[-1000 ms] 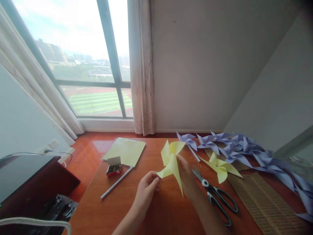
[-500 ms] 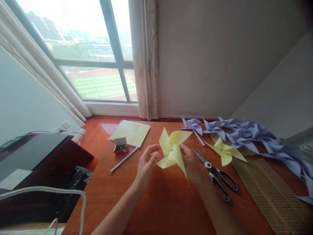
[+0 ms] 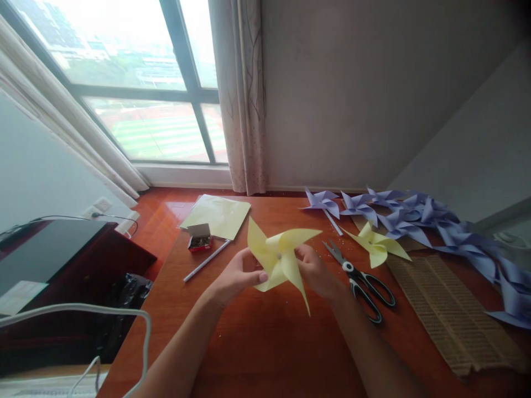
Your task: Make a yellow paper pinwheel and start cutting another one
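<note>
The left hand (image 3: 237,272) has its grip closed on the yellow pinwheel (image 3: 280,256), thumb in front at the lower left blade. The right hand (image 3: 316,271) is at the pinwheel's right side, fingers partly hidden by paper, so I cannot tell whether that grip is closed. The pinwheel is between the 2 hands, above the middle of the counter (image 3: 265,348). It looks very light, soft and easily creased; the centre, where the 4 blades meet, seems the sturdiest place to hold, the thin tips the weakest. To the right lie scissors (image 3: 348,267), another yellow pinwheel (image 3: 376,246) and a brown sheet (image 3: 450,312), with purple pinwheels (image 3: 401,224) far right. To the left are a pale stick (image 3: 206,261), a small open box (image 3: 199,243) and, farther, yellow paper (image 3: 226,214).
</note>
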Motion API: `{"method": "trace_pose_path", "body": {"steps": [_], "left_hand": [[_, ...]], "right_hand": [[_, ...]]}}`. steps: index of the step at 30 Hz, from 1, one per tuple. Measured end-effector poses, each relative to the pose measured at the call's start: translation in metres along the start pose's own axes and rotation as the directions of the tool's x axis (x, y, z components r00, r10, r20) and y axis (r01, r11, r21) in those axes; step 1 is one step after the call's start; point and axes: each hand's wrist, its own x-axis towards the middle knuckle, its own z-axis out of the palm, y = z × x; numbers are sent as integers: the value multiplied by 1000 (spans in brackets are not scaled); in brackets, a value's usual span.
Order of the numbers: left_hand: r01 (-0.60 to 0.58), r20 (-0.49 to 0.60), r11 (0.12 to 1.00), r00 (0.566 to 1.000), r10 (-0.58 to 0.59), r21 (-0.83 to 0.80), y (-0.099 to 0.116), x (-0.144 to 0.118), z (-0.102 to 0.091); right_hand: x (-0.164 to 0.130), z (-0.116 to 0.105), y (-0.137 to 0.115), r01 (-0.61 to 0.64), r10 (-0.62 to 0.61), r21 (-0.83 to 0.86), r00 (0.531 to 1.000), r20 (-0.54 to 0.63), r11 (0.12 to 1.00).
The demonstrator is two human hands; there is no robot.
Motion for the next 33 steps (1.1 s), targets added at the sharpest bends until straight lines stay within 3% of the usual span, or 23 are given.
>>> {"method": "trace_pose_path", "body": {"steps": [3, 8, 15, 26, 31, 33], "left_hand": [[32, -47, 999, 998, -30, 27, 3, 0, -4], [114, 21, 988, 993, -117, 106, 10, -1, -11], [129, -91, 965, 990, -111, 228, 3, 1, -12], [58, -137, 990, 990, -40, 126, -7, 5, -10], [-42, -173, 999, 984, 44, 15, 5, 1, -9], [-115, -183, 991, 978, 102, -62, 14, -2, -8]], "right_hand": [[1, -2, 4, -14, 16, -19, 992, 128, 1000], [0, -9, 4, 40, -11, -217, 991, 132, 975], [-1, -11, 5, 58, -1, -348, 987, 162, 936], [2, -11, 18, -8, 25, -169, 995, 97, 986], [27, -2, 37, 47, -62, -240, 997, -56, 970], [44, 12, 46, 75, -88, -272, 996, -34, 959]]}}
